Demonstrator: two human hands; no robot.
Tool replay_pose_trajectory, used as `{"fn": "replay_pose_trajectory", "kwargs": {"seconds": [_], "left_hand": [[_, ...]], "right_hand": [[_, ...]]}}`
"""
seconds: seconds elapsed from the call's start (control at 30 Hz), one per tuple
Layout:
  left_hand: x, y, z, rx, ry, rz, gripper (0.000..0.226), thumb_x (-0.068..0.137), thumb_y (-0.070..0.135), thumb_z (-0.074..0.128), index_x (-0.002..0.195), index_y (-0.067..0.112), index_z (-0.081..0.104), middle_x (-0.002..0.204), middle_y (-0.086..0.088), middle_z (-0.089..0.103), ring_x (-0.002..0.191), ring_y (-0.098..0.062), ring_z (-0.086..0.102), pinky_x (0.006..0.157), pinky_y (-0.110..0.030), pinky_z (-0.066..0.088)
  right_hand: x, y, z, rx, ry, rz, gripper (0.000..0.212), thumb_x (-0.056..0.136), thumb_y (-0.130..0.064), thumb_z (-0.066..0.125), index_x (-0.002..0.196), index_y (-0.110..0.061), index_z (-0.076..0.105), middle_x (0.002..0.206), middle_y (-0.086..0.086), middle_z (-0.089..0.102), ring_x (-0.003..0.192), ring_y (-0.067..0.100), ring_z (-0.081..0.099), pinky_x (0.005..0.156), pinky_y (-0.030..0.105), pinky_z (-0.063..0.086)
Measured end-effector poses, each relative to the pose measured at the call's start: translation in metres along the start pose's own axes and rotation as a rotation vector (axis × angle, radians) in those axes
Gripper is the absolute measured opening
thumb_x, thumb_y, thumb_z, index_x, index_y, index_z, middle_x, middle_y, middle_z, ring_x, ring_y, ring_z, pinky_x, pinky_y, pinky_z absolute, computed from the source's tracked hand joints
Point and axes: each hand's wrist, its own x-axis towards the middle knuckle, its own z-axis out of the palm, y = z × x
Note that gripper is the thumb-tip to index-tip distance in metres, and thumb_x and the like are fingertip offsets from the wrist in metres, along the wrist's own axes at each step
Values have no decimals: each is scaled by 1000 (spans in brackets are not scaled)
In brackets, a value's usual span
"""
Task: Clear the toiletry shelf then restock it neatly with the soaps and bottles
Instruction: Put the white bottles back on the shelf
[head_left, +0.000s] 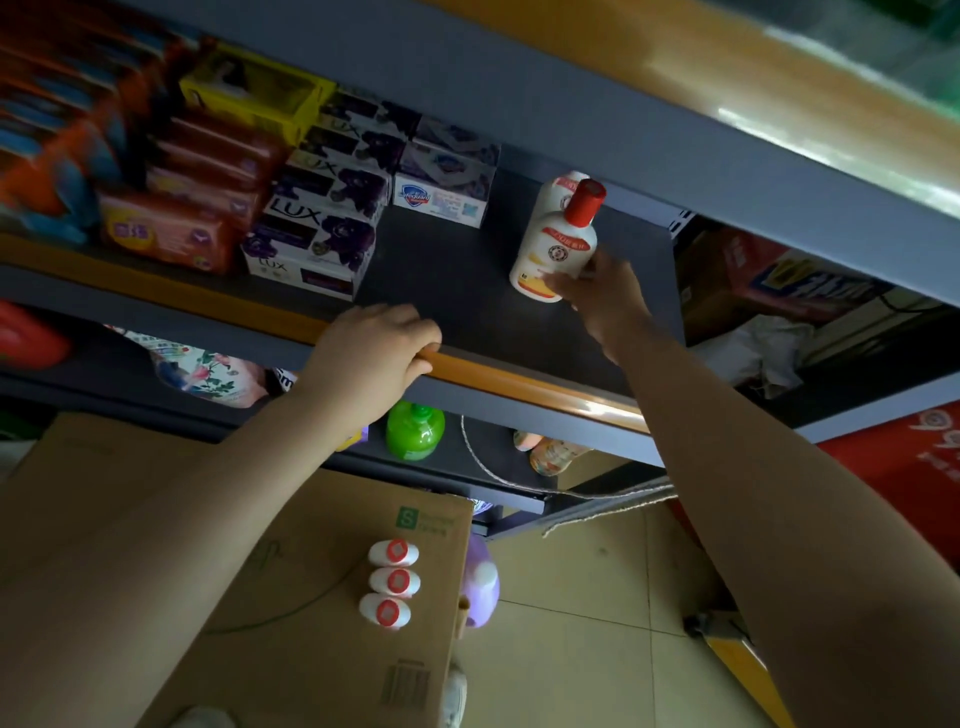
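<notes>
Right hand (597, 296): the grip is clamped round the base of a white red-capped bottle (558, 244), fingers curled low so the body stands upright on the toiletry shelf (457, 275).
Second bottle (558, 189): same kind, just behind the held one, near the shelf's back; the pair begins a front-to-back row, judging by their alignment.
Left hand (374, 345): fingers curl over the orange shelf edge strip (498, 382), probably to steady the reach (it carries no stock).
Soaps: LUX soap boxes (317, 228) stacked beside Safeguard soap boxes (441, 200), filling the shelf's left half.
Cardboard box (322, 597): below the shelf, bearing three more bottles (390, 582) lying on their sides, seemingly awaiting shelving.
</notes>
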Motion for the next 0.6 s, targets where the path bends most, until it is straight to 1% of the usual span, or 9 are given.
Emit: {"fn": "replay_pose_trajectory", "kwargs": {"seconds": [0.1, 0.13, 0.23, 0.27, 0.33, 0.37, 0.4, 0.5, 0.6], "left_hand": [[0, 1, -1, 10, 5, 6, 26, 63, 7, 82, 80, 9, 63, 74, -10, 61, 65, -34, 59, 58, -40, 45], [0, 1, -2, 17, 3, 8, 26, 62, 6, 82, 80, 9, 63, 73, -10, 61, 64, -34, 59, 57, -39, 45], [0, 4, -4, 24, -5, 15, 28, 60, 4, 83, 79, 8, 63, 72, -11, 61, 62, -34, 59, 57, -38, 45], [0, 5, -4, 26, -2, 19, 29, 59, 3, 83, 80, 8, 63, 72, -11, 61, 63, -34, 59, 58, -38, 45], [-2, 6, -3, 41, -2, 19, 31, 58, 3, 82, 83, 8, 64, 74, -11, 62, 67, -34, 59, 60, -39, 47], [-3, 6, -3, 49, 1, 23, 32, 59, 3, 82, 86, 7, 65, 76, -11, 63, 70, -35, 60, 62, -40, 48], [-4, 6, -2, 47, 5, 30, 33, 61, 5, 81, 90, 7, 66, 78, -11, 64, 72, -35, 61, 65, -41, 48], [0, 11, -9, -80, -14, -1, 35, 79, 23, 72, 108, 8, 62, 92, -9, 66, 84, -32, 61, 71, -37, 45], [27, 14, -12, -255, -25, -129, 39, 88, 33, 60, 122, 14, 54, 109, -2, 62, 96, -20, 59, 74, -30, 45]], "right_hand": [[1, 2, -4, -20, 2, 3, 38, 81, -10, 70, 116, -6, 57, 115, 12, 64, 85, 15, 57, 71, 27, 46], [-1, 2, -6, -42, 17, 15, 35, 80, -10, 70, 113, -8, 58, 114, 12, 65, 85, 17, 58, 71, 29, 47], [-10, 3, -8, -141, 43, 28, 31, 83, -11, 66, 113, -11, 58, 112, 10, 64, 99, 25, 61, 85, 39, 52], [-13, 2, -9, -157, 57, 37, 31, 84, -12, 65, 114, -11, 57, 110, 8, 63, 100, 25, 60, 83, 36, 52], [-17, 4, -9, -200, 84, 65, 33, 86, -16, 63, 117, -12, 52, 103, 5, 58, 93, 21, 57, 68, 24, 46], [-18, 5, -9, -229, 84, 73, 35, 88, -17, 61, 121, -11, 50, 103, 5, 56, 90, 19, 55, 63, 21, 41], [-20, 5, -9, -266, 82, 75, 36, 90, -15, 58, 124, -11, 48, 106, 6, 55, 90, 18, 53, 62, 20, 39], [-22, 6, -13, -392, 87, 63, 37, 96, -4, 43, 131, -12, 44, 123, 11, 54, 102, 23, 56, 74, 26, 44], [-16, 6, -18, -352, 30, 53, 47, 96, 1, 38, 138, -19, 40, 138, 8, 47, 118, 29, 52, 95, 36, 47]]}}
